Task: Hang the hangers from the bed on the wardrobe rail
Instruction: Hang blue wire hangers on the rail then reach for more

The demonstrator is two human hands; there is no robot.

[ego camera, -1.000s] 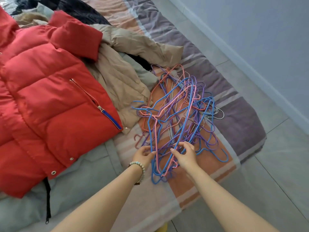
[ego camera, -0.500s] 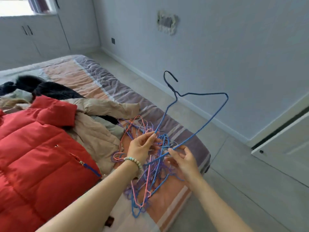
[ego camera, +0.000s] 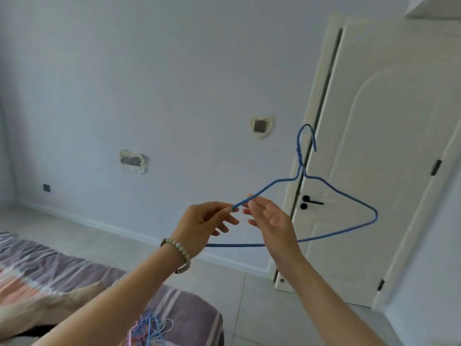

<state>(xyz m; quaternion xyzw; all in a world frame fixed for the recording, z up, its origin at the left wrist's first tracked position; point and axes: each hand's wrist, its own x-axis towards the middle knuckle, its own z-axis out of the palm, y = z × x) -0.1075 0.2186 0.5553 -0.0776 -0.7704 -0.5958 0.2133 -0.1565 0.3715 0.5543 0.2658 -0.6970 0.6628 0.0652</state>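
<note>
I hold a blue wire hanger [ego camera: 299,158] up in the air, its hook pointing upward in front of the door. My left hand [ego camera: 202,228], with a bead bracelet on the wrist, pinches the hanger's left shoulder end between thumb and fingertips. My right hand [ego camera: 274,223] is just right of it with straight fingers, close to the wire but not gripping it; the hanger's bottom bar passes behind this hand. The remaining tangle of coloured hangers [ego camera: 149,329] lies on the bed [ego camera: 197,310] at the bottom edge. No wardrobe rail is in view.
A white door [ego camera: 374,158] with a black handle [ego camera: 310,202] stands ajar at the right. A pale blue wall [ego camera: 149,71] carries two wall plates. A beige jacket [ego camera: 37,305] lies on the striped bed at lower left. Grey tiled floor [ego camera: 249,295] runs between bed and door.
The blue hanger has come free of the pile and risen to chest height. My view swung up and right from the bed to the door. My right hand released its pinch.
</note>
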